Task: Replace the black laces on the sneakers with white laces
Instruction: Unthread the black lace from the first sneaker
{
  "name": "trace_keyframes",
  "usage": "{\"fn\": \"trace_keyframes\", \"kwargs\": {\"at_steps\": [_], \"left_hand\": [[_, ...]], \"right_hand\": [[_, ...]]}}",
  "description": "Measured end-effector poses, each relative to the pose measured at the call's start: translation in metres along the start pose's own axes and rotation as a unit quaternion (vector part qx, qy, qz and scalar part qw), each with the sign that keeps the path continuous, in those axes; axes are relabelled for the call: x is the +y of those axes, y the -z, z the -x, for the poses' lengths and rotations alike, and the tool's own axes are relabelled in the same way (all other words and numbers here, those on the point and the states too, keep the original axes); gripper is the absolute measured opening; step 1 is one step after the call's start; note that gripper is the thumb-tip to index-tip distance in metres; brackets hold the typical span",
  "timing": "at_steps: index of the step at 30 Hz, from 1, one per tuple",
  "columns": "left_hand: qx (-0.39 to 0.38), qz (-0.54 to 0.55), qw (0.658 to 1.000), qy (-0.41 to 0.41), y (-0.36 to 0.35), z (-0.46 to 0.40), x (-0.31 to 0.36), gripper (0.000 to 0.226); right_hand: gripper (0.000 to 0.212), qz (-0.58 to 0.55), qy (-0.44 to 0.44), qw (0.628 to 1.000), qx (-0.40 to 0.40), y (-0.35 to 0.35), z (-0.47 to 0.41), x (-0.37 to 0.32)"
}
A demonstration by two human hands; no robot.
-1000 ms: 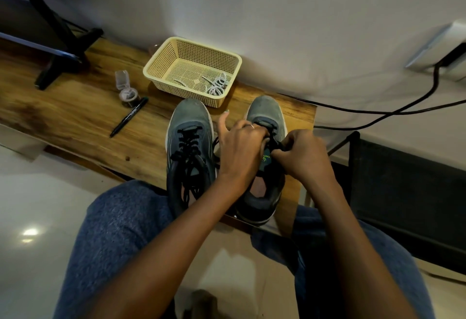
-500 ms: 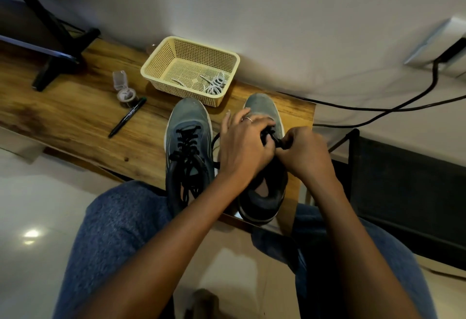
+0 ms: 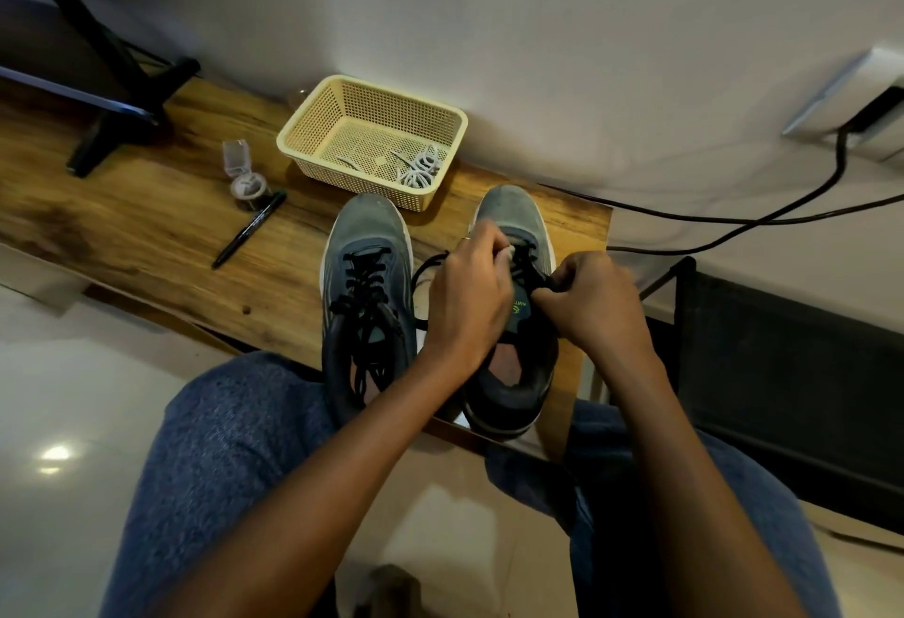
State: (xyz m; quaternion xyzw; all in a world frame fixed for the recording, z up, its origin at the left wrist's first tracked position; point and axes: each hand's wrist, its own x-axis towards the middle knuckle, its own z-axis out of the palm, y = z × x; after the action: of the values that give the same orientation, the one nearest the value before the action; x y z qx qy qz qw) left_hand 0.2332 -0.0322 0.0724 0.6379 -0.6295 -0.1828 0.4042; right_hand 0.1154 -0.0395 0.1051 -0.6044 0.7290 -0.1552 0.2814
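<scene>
Your left hand (image 3: 467, 292) and right hand (image 3: 594, 297) both pinch the black lace (image 3: 531, 270) over the right sneaker (image 3: 513, 358) at the table's (image 3: 146, 226) right end. White laces (image 3: 420, 170) lie in the basket's (image 3: 303, 128) right corner.

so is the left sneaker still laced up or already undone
Laced up. The left sneaker has its black lace criss-crossed through the eyelets down the tongue, and neither hand touches it; both work on the right sneaker.
</scene>
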Motion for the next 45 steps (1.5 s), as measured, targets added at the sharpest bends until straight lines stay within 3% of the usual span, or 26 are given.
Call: {"fn": "trace_keyframes", "kwargs": {"at_steps": [4,7,9,10,11,13,15,17,20,24,29,34,38,41,43,45], "left_hand": [[0.064,0.151,0.976,0.142,-0.006,-0.006,-0.002,0.008],[0.103,0.335,0.897,0.27,-0.007,-0.014,0.001,0.02],[0.127,0.411,0.84,0.332,-0.007,-0.018,0.002,0.023],[0.126,0.424,0.828,0.345,-0.007,-0.018,0.002,0.021],[0.119,0.419,0.835,0.337,-0.007,-0.018,0.001,0.017],[0.092,0.341,0.898,0.263,-0.005,-0.013,0.0,0.009],[0.044,0.209,0.965,0.155,-0.001,-0.008,0.002,0.025],[-0.023,0.058,0.996,0.07,0.001,-0.004,0.001,0.042],[-0.097,-0.156,0.983,-0.004,-0.001,-0.003,-0.005,0.04],[-0.064,-0.247,0.965,-0.063,-0.001,-0.002,-0.01,0.026],[-0.011,-0.231,0.966,-0.114,-0.001,-0.003,-0.006,0.015],[0.017,-0.159,0.983,-0.095,0.001,-0.002,-0.003,0.011],[0.083,0.025,0.996,0.038,0.004,-0.007,0.002,0.001],[0.16,0.213,0.948,0.176,0.017,-0.022,0.003,0.003],[0.175,0.243,0.927,0.228,0.025,-0.031,-0.003,0.005],[0.119,0.197,0.941,0.25,0.028,-0.033,-0.005,0.004]], "right_hand": [[0.014,-0.001,-0.001,1.0,0.0,-0.002,-0.002,0.001],[0.015,-0.001,-0.004,1.0,-0.003,-0.003,-0.003,0.002],[0.016,0.001,-0.004,1.0,-0.005,-0.003,-0.003,0.002],[0.016,0.004,-0.004,1.0,-0.005,-0.003,-0.003,0.002],[0.016,0.006,-0.005,1.0,-0.004,-0.003,-0.003,0.002],[0.017,0.006,-0.003,1.0,-0.004,-0.002,-0.002,0.002],[0.016,0.007,-0.001,1.0,-0.005,-0.002,-0.001,0.001],[0.015,0.011,0.001,1.0,-0.006,-0.001,-0.001,0.0],[0.013,0.012,0.003,1.0,-0.01,0.0,0.0,-0.002],[0.014,0.019,0.006,1.0,-0.016,-0.001,0.0,-0.003],[0.016,0.007,-0.002,1.0,-0.018,-0.001,0.0,-0.002],[0.014,-0.01,-0.023,1.0,-0.014,0.003,-0.001,-0.001],[0.015,-0.011,-0.025,1.0,-0.014,0.004,-0.001,0.0],[0.015,-0.002,-0.027,1.0,-0.011,0.004,-0.002,0.003],[0.015,0.005,-0.027,1.0,-0.006,0.004,-0.002,0.003],[0.016,0.012,-0.022,1.0,-0.006,0.002,-0.001,0.001]]}}
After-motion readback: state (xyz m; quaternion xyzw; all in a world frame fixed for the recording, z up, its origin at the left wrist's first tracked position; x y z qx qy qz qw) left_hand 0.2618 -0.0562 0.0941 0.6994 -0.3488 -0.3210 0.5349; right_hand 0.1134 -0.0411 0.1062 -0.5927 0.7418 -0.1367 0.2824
